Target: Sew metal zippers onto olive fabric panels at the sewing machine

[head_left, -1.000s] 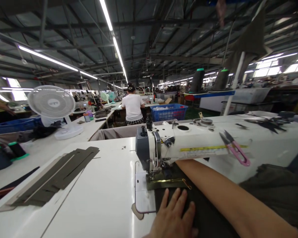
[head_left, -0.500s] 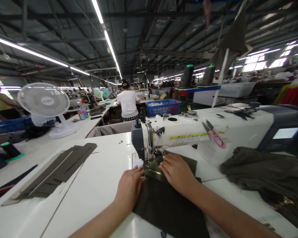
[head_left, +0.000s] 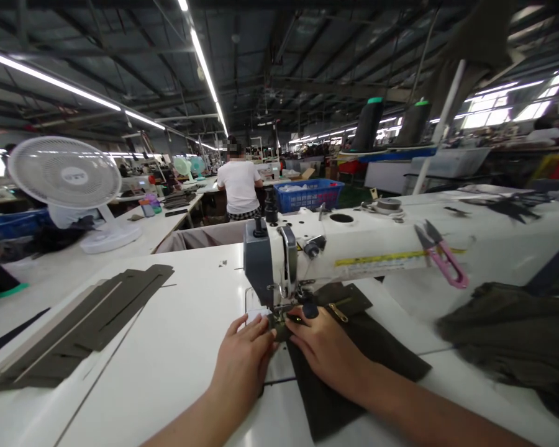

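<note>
While both hands sit at the needle area, the bare left hand (head_left: pixel 246 354) lies palm down, open, fingers extended and slightly apart, fingertips just beside the left edge of the work. The bare right hand (head_left: pixel 323 338) is half-curled over the dark olive fabric panel (head_left: pixel 386 349); fingertips are partly hidden by the machine, so can't tell whether it pinches the cloth or only presses it. The panel lies under and to the right of the right hand, its near end running down toward the wearer. A gold metal zipper pull (head_left: pixel 338 312) sits on it, just beyond the right hand's knuckles.

The white sewing machine with dark grey end cover (head_left: pixel 258 264) stands directly ahead of both hands, arm extending to the right. Pink-handled metal snips (head_left: pixel 448 266) rest against its front, up and right of the right hand. A crumpled dark olive cloth heap (head_left: pixel 507 335) lies well right of the right hand. A stack of flat olive-grey cut pieces (head_left: pixel 97 323) lies well left of the left hand.

Farther out, ahead-left of the left hand: a round white fan (head_left: pixel 69 171). Beyond the machine: a blue plastic basket (head_left: pixel 307 195) and a seated person in white shirt (head_left: pixel 241 186).
</note>
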`<action>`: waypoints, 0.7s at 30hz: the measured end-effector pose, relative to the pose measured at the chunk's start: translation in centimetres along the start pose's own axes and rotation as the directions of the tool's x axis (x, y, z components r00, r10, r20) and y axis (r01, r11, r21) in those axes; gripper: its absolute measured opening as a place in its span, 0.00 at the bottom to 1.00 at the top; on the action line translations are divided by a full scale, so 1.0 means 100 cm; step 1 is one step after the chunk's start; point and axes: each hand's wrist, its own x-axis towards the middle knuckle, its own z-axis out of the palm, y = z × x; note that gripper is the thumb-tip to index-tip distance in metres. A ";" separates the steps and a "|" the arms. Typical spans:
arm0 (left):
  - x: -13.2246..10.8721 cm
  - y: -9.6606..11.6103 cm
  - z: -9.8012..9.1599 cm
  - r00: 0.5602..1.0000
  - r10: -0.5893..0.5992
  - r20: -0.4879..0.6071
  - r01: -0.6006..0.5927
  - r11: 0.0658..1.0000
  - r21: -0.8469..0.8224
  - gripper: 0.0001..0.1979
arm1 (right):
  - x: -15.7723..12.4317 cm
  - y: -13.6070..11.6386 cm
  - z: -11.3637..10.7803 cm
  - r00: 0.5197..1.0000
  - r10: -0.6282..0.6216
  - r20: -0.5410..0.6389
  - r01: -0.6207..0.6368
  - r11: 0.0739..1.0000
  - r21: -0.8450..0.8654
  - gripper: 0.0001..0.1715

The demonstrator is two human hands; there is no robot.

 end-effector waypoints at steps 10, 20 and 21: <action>0.003 -0.009 0.001 0.992 0.127 -0.011 -0.127 0.991 -0.043 0.12 | 0.002 -0.009 0.010 0.999 -0.014 -0.035 0.012 0.998 -0.058 0.12; 0.007 -0.010 0.005 0.987 0.162 -0.008 -0.163 0.986 -0.032 0.12 | 0.003 -0.010 0.008 0.999 0.021 0.028 -0.018 0.996 -0.091 0.12; 0.007 -0.009 0.006 0.987 0.161 -0.007 -0.161 0.987 -0.027 0.11 | 0.004 -0.010 0.009 0.999 0.026 0.033 -0.023 0.996 -0.085 0.12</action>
